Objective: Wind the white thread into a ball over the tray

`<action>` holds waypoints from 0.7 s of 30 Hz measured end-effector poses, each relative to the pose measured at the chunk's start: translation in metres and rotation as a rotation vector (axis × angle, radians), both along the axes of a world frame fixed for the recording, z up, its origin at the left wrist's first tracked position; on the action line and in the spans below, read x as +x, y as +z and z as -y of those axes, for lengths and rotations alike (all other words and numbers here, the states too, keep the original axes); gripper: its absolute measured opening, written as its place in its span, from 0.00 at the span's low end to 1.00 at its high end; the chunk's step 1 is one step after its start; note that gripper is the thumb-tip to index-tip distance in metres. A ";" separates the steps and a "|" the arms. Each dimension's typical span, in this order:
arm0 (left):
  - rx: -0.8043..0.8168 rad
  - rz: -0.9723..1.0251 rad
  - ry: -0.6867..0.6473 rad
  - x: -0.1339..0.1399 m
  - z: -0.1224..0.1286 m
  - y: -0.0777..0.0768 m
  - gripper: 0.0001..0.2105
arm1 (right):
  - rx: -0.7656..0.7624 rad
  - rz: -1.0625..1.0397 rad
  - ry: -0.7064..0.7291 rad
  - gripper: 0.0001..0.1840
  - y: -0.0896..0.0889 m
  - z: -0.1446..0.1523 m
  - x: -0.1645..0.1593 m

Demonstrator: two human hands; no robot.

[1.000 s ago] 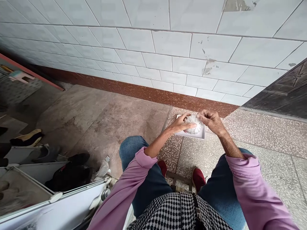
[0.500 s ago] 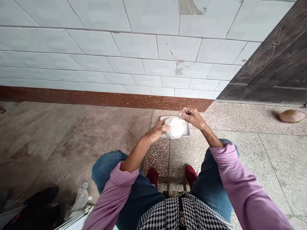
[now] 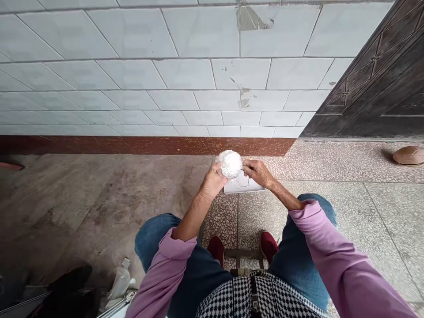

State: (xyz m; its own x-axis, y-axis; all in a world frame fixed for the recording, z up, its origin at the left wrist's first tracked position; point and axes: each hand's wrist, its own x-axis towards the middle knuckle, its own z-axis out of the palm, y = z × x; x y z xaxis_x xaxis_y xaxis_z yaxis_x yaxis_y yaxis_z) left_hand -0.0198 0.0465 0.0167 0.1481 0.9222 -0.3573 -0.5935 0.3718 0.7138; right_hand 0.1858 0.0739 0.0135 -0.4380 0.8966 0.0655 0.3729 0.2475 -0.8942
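Note:
A round white bundle (image 3: 231, 163) with a ridged surface, like a ball of yarn, is held up in my left hand (image 3: 211, 182). The thumb and fingers curl around its left and lower side. Close to its right edge, my right hand (image 3: 260, 173) has thumb and forefinger pinched together. Whatever lies in that pinch is too small to make out. Below the bundle, a shallow white tray (image 3: 247, 187) rests on the floor, partly covered by the bundle and hands. A thin curved line shows on the tray's surface.
A white tiled wall (image 3: 192, 75) with a red-brown base strip (image 3: 149, 145) stands just ahead. A dark door (image 3: 380, 97) is at right, with a worn brownish ball (image 3: 409, 155) before it. Clear plastic items (image 3: 122, 282) and black fabric (image 3: 74, 287) lie lower left.
The white bundle has risen and shifted left, tilting up in my left hand and uncovering more of the tray. My right hand has moved slightly down, still pinched near its edge.

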 end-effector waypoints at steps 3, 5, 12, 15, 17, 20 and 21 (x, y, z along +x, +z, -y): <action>0.011 -0.046 0.103 0.000 -0.004 -0.004 0.31 | 0.007 0.046 0.054 0.13 -0.001 0.006 -0.008; 0.037 -0.112 0.137 0.000 -0.007 -0.009 0.31 | 0.008 0.075 0.108 0.14 -0.002 0.012 -0.014; 0.186 -0.686 0.105 -0.002 -0.014 -0.026 0.34 | 0.065 0.066 0.169 0.20 0.002 0.017 -0.012; 0.215 -0.821 -0.005 -0.002 -0.013 -0.028 0.34 | 0.068 0.022 0.129 0.22 0.008 0.014 -0.003; 0.198 -0.836 -0.084 -0.002 -0.011 -0.028 0.34 | 0.047 0.004 0.102 0.24 0.011 0.012 0.001; 0.189 -0.769 -0.167 -0.003 -0.006 -0.025 0.35 | 0.015 -0.028 0.054 0.29 0.014 0.010 0.004; 0.174 -0.709 -0.196 -0.004 -0.004 -0.024 0.36 | 0.006 -0.044 0.033 0.29 0.015 0.009 0.004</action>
